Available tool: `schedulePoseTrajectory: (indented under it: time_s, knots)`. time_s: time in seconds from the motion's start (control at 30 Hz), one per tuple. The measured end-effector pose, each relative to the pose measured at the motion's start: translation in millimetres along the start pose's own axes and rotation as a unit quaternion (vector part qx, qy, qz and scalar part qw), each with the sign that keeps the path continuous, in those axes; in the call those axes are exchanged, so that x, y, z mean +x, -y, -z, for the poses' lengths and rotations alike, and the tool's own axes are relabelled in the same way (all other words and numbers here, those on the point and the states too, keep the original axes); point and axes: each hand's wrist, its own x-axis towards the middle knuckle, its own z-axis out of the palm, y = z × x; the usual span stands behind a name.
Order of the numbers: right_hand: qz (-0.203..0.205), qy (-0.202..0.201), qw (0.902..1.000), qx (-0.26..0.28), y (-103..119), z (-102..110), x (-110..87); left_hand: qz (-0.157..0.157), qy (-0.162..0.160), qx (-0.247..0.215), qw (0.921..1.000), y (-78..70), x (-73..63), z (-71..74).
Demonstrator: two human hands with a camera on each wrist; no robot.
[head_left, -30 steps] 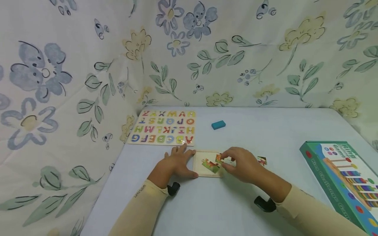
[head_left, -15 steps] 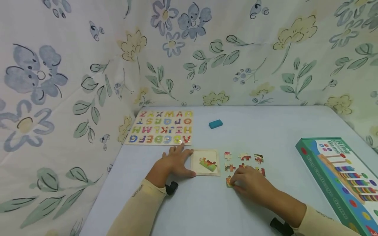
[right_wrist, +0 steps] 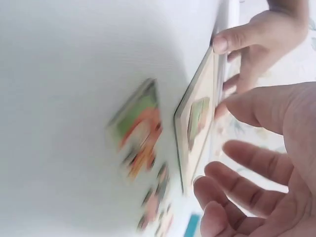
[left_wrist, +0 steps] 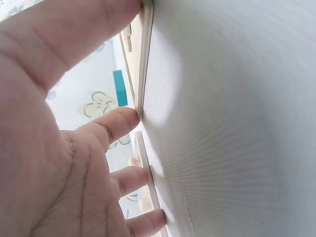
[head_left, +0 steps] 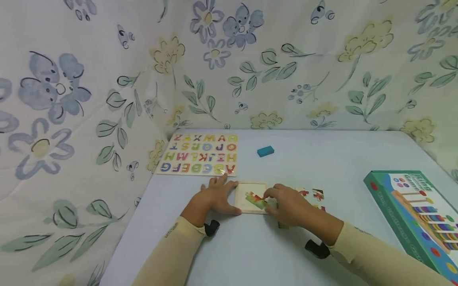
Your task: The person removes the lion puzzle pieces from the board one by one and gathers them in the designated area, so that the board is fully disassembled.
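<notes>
My left hand [head_left: 216,197] is spread along the left side of a small square wooden puzzle tray [head_left: 241,206]. Its thumb touches the near corner and its index finger the far one, as the left wrist view also shows. A few joined jigsaw pieces [head_left: 255,200], green and orange, lie slanted inside the tray. Over the tray's right edge hovers my right hand [head_left: 291,204], fingertips close to those pieces. The right wrist view shows nothing between its parted thumb and fingers. Loose jigsaw pieces [right_wrist: 140,121] lie on the table beside the tray, partly hidden under my right hand in the head view.
An alphabet board [head_left: 196,155] lies behind my left hand, its edge near the fingertips. A teal block [head_left: 265,151] sits farther back. The green game box [head_left: 411,214] stands at the right. A floral cloth [head_left: 272,71] hangs behind the table.
My right hand carried a piece from the tray to the loose pieces at lower right, and has now returned to the tray without it. My left hand stays on the tray.
</notes>
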Motion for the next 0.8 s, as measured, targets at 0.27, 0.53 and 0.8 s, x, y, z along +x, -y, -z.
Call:
schedulePoseTrajectory:
  time_s: [0.27, 0.53, 0.8]
  knots:
    - [-0.084, 0.074, 0.9937, -0.008, 24.4, -14.0, 47.1, 0.008, 0.004, 0.004, 1.0, -4.7, 1.4, -2.4]
    - [-0.092, 0.09, 0.9917, -0.002, 31.7, -17.3, 59.7, 0.015, 0.002, 0.005, 0.9999, -4.9, -3.0, 0.3]
    - [-0.071, 0.057, 0.9955, 0.026, 29.1, -10.6, 54.3, 0.014, 0.002, 0.006, 0.9999, -3.8, -2.4, 0.4]
